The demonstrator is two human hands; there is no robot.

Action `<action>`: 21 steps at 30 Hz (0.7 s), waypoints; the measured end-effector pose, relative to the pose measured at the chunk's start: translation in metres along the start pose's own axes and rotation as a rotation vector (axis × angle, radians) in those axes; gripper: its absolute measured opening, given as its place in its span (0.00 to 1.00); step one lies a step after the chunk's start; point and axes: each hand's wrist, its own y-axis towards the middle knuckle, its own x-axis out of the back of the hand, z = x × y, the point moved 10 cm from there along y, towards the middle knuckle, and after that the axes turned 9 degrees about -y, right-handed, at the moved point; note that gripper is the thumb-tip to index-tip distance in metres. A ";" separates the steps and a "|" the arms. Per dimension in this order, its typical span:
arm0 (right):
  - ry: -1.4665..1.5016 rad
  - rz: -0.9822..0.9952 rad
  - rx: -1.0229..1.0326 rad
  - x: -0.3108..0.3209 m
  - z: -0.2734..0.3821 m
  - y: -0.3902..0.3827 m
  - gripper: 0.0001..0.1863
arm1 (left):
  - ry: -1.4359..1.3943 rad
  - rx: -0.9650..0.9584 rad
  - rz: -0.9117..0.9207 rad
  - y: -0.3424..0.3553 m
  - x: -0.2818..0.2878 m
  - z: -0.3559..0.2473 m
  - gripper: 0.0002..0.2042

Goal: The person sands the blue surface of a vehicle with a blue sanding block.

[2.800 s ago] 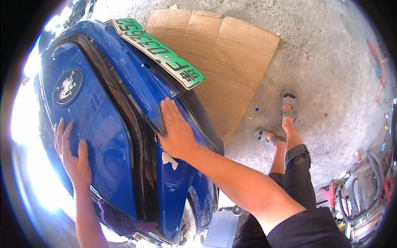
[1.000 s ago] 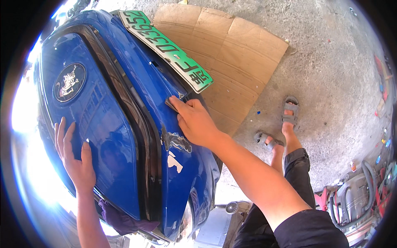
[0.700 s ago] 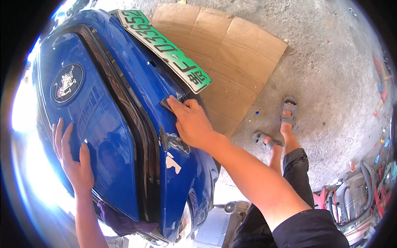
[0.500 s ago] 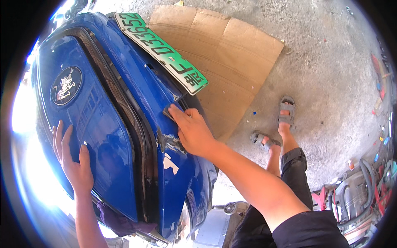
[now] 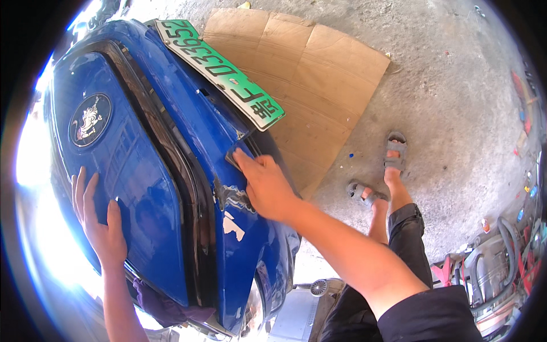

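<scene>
My left hand (image 5: 102, 231) rests with spread fingers on the glossy blue car panel (image 5: 145, 233), below a round dark emblem (image 5: 90, 119). Right of the black trim strip (image 5: 165, 148), my right hand (image 5: 268, 185) presses a small dark grey piece of what looks like folded sandpaper (image 5: 232, 159) against the blue bumper (image 5: 194, 122). Its fingers are closed over it, hiding part of it. Just below those fingers is a scraped grey patch (image 5: 232, 197), with a white chipped spot (image 5: 232, 227) under it. A green-and-white licence plate (image 5: 222, 74) juts out beyond the bumper.
Brown cardboard (image 5: 325, 80) lies on the concrete floor (image 5: 444, 114) beside the car. A purple cloth (image 5: 165, 305) hangs at the panel's near edge. My sandalled feet (image 5: 382, 176) stand to the right. Machinery with hoses (image 5: 496, 279) occupies the lower right.
My right hand and the grey piece have slid slightly nearer along the bumper, towards the scraped patch. The left hand stays in place on the panel.
</scene>
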 end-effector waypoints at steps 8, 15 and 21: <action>-0.108 0.066 -0.139 -0.008 0.008 -0.018 0.33 | 0.000 0.003 -0.006 -0.002 -0.001 0.006 0.23; -0.024 0.106 -0.251 -0.010 -0.004 -0.008 0.31 | 0.026 0.022 -0.001 -0.003 -0.002 0.008 0.23; -0.035 0.098 -0.282 -0.015 -0.028 0.003 0.30 | -0.016 0.029 -0.007 0.003 -0.003 0.002 0.23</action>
